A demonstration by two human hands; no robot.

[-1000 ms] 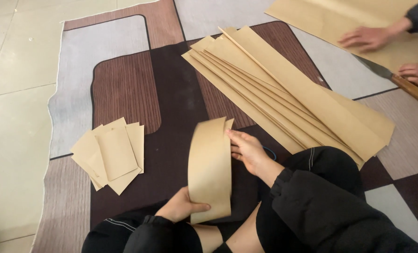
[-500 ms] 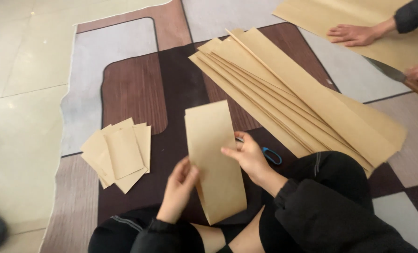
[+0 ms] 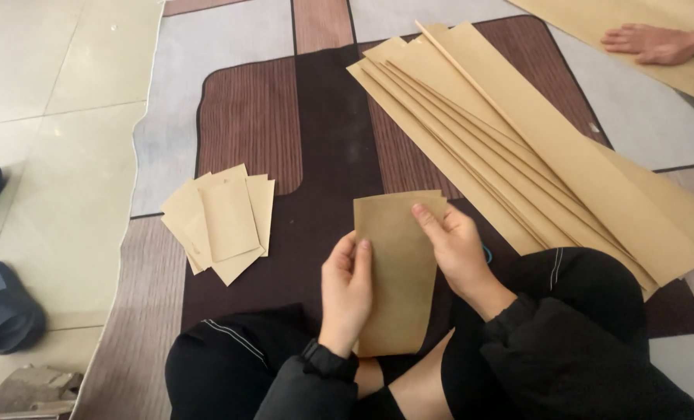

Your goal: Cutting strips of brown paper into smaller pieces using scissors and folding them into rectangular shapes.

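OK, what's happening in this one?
A person sits on a patterned rug and holds a folded piece of brown paper over their lap, left hand on its left edge, right hand at its upper right. A small pile of folded pieces lies to the left, long brown strips to the right. Another person's hand presses a large sheet at top right.

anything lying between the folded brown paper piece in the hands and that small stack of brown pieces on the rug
Nothing visible: only bare dark rug lies between the folded brown paper piece, held in left hand and right hand, and the small stack of brown paper pieces.
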